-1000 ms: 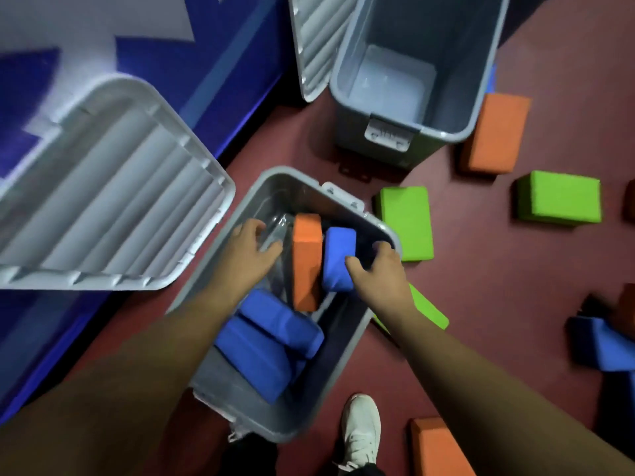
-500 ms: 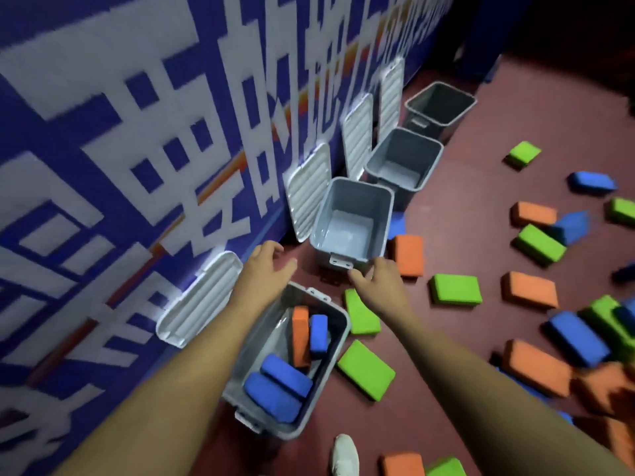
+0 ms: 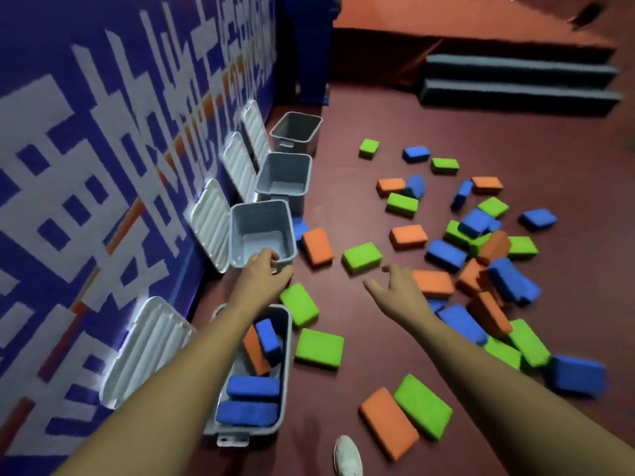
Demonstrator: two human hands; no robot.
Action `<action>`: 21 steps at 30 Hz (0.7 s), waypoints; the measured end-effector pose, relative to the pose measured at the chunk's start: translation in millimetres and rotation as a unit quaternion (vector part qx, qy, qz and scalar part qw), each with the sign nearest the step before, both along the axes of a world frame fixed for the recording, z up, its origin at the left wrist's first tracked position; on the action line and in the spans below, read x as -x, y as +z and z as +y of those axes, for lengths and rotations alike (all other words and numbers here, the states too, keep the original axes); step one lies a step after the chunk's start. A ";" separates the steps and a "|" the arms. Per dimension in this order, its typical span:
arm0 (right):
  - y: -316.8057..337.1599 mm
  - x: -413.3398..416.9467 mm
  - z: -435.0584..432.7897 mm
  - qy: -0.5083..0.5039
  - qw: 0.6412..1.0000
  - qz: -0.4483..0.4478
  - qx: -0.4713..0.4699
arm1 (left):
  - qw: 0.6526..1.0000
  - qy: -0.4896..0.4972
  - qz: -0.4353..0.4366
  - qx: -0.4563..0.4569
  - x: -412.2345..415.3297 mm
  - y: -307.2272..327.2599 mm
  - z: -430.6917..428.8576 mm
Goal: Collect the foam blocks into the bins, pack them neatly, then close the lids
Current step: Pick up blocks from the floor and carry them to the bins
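The nearest grey bin (image 3: 286, 341) stands by the wall with three blue foam blocks and an orange one (image 3: 255, 352) inside. Its white lid (image 3: 144, 348) leans open against the wall. My left hand (image 3: 261, 276) hovers above the gap between this bin and the second bin (image 3: 240, 235), fingers loosely curled and holding nothing. My right hand (image 3: 395, 286) reaches out over the floor with fingers spread, just short of a green block (image 3: 362, 257) and an orange block (image 3: 433, 283). Several green, orange and blue blocks lie scattered on the red floor.
Two more open grey bins (image 3: 283, 176) (image 3: 296, 132) stand in a row along the blue wall, lids leaning on it. A heap of blocks (image 3: 488, 255) fills the right side. My white shoe (image 3: 347, 456) shows at the bottom. Dark steps (image 3: 515, 87) lie far right.
Both hands left the near bin and lifted forward. My view rose from looking into the bin to looking along the row of bins. My right hand swung out to the right over the floor.
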State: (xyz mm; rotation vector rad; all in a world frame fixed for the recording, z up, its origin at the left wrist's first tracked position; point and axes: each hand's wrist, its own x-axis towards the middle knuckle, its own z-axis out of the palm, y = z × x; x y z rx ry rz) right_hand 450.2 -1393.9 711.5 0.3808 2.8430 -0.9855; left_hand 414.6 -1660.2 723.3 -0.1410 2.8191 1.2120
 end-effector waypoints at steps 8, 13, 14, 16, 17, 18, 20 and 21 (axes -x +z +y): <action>13.0 -121.0 187.2 -0.166 0.986 0.016 -0.015 | 0.982 -0.182 0.037 -0.046 -34.5 25.4 227.9; -12.7 -202.8 329.9 -0.275 0.961 0.016 0.003 | 0.955 -0.293 0.003 -0.040 -70.0 16.0 410.3; -19.4 -220.5 359.7 -0.297 0.955 0.012 0.006 | 0.949 -0.313 -0.003 -0.042 -78.2 10.9 450.4; -33.5 -255.4 420.4 -0.331 0.944 -0.003 0.008 | 0.938 -0.342 -0.012 -0.055 -96.3 0.1 531.6; -39.5 -272.0 451.3 -0.342 0.939 -0.017 0.008 | 0.933 -0.354 -0.016 -0.060 -105.7 -5.2 571.4; -46.1 -287.7 483.0 -0.352 0.935 -0.029 0.009 | 0.928 -0.366 -0.022 -0.062 -114.6 -9.9 609.5; -55.7 -314.7 544.8 -0.372 0.926 -0.058 0.010 | 0.919 -0.390 -0.032 -0.058 -128.9 -21.6 679.1; -58.9 -324.6 572.3 -0.376 0.924 -0.072 0.009 | 0.916 -0.396 -0.041 -0.055 -133.2 -28.2 706.5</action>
